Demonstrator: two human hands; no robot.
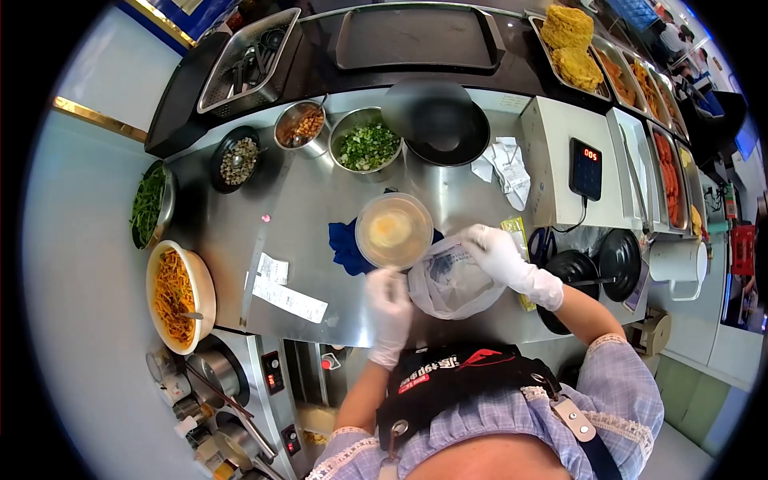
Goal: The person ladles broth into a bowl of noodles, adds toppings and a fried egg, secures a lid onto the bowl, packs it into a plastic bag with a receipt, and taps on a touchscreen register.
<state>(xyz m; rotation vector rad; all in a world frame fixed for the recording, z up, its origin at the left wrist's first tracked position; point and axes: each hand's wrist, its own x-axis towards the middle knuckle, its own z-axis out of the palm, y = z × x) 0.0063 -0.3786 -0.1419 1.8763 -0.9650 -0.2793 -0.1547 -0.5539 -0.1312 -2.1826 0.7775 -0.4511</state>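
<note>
A round clear plastic container (394,230) with pale yellowish contents stands on a dark blue cloth (346,250) on the steel counter. To its lower right lies a crumpled white plastic bag (454,284), partly opened out. My right hand (500,258), in a white glove, has its fingers pinched at the bag's upper right edge. My left hand (388,312), gloved too, is closed just below the container and beside the bag's left edge. Its fingertips are blurred, so what they pinch is unclear.
Along the back stand bowls of chopped greens (368,146), a nut pot (302,128) and a black bowl (448,136). Noodles fill a white bowl (176,296) at left. Receipts (290,299) lie left; a digital display (586,168), black lids (619,264) and a white jug (677,268) are right.
</note>
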